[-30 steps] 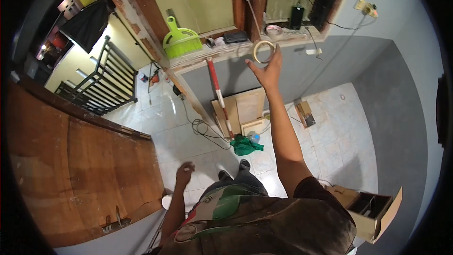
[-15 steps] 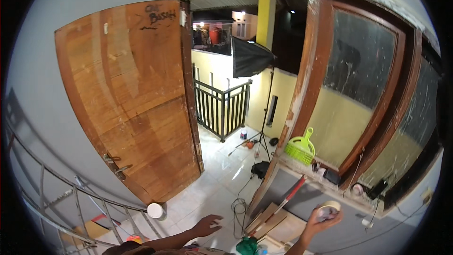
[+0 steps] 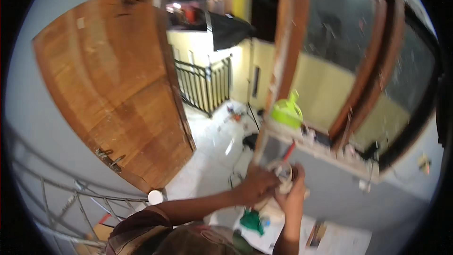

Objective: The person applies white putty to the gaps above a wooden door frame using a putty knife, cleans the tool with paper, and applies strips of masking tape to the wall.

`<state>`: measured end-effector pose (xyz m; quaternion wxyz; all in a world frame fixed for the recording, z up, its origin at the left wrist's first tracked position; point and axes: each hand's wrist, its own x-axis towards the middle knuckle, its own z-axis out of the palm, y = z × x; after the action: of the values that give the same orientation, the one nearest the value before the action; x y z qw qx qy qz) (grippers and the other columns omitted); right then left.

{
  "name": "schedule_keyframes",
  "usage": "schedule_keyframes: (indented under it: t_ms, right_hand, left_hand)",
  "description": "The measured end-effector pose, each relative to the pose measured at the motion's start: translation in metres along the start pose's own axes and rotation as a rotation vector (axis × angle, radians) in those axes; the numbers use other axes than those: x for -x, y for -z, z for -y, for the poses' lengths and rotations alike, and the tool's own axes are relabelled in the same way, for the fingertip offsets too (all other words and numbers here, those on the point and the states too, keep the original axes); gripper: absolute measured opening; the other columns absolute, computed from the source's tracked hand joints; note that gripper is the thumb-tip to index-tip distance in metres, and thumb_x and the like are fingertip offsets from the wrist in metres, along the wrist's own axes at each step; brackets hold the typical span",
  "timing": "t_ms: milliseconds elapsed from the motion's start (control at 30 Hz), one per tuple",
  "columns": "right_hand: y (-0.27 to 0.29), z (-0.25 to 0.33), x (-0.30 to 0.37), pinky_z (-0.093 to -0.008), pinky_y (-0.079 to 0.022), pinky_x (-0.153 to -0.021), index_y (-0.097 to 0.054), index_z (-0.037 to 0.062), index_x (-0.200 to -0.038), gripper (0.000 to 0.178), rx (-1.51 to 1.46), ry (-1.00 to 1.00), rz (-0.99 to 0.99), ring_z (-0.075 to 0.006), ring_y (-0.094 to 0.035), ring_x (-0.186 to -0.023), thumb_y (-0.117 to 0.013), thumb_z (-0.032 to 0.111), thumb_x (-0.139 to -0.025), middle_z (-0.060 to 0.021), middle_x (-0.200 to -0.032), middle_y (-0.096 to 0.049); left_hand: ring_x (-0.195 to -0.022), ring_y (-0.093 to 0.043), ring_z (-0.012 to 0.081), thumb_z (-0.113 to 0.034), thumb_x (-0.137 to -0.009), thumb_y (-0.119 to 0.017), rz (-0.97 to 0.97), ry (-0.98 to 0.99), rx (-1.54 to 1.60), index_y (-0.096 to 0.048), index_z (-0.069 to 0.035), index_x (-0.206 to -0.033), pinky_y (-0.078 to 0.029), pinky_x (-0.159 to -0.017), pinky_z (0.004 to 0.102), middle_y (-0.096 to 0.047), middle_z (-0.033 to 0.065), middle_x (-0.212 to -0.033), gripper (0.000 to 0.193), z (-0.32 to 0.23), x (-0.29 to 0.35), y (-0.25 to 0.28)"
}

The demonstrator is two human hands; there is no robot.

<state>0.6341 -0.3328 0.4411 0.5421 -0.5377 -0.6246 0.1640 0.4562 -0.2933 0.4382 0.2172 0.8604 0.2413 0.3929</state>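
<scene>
I have my right hand [image 3: 293,191] clamped round the pale roll of tape [image 3: 284,175], gripping from its 5 o'clock. My left hand [image 3: 258,185] meets the roll at 8 o'clock; blur hides its fingers, so I can't tell whether they pinch. Clock directions run from the roll. The worn window sill [image 3: 325,150] lies at 2, the bright green dustpan and brush [image 3: 288,113] standing on it at 12. Grey wall [image 3: 344,184] fills 3. Pale, glossy floor tiles [image 3: 210,153] stretch toward 9 and 10, past a green bundle [image 3: 252,221] at 7. The scuffed wooden door [image 3: 108,89] stands at 10, the dark railing [image 3: 207,85] at 11.
</scene>
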Motion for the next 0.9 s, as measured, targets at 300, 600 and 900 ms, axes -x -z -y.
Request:
schedule_keyframes:
  t_ms: [300, 600, 900]
  right_hand:
    - [0.025, 0.085, -0.052, -0.0451, -0.044, -0.110, -0.061, 0.0010, -0.136, 0.071, 0.015, 0.283, -0.035, -0.0384, -0.062, -0.122, -0.088, 0.014, -0.071, -0.0217, -0.133, -0.064]
    - [-0.041, 0.138, -0.068, -0.0429, -0.048, -0.103, -0.070, -0.0014, -0.123, 0.049, 0.045, 0.395, -0.128, -0.0352, -0.064, -0.116, -0.083, 0.008, -0.077, -0.0190, -0.127, -0.069]
    - [-0.113, 0.160, -0.087, -0.0415, -0.050, -0.099, -0.076, -0.0028, -0.107, 0.029, 0.122, 0.447, -0.247, -0.0327, -0.067, -0.111, -0.080, 0.001, -0.079, -0.0181, -0.119, -0.072]
  left_hand:
    - [-0.082, -0.069, 0.0201, -0.008, -0.097, -0.064, -0.259, -0.089, 0.228, -0.068, -0.004, -0.115, -0.034, -0.108, 0.0442, -0.074, 0.0075, -0.094, 0.019, -0.016, -0.028, 0.089]
    - [-0.090, -0.069, 0.0210, -0.003, -0.094, -0.064, -0.273, -0.172, 0.168, -0.069, -0.005, -0.114, -0.033, -0.107, 0.0439, -0.073, 0.0065, -0.098, 0.021, 0.008, -0.017, 0.141]
    - [-0.097, -0.069, 0.0195, -0.005, -0.089, -0.068, -0.309, -0.264, 0.052, -0.070, -0.010, -0.114, -0.026, -0.109, 0.0466, -0.075, 0.0042, -0.100, 0.026, 0.056, -0.015, 0.195]
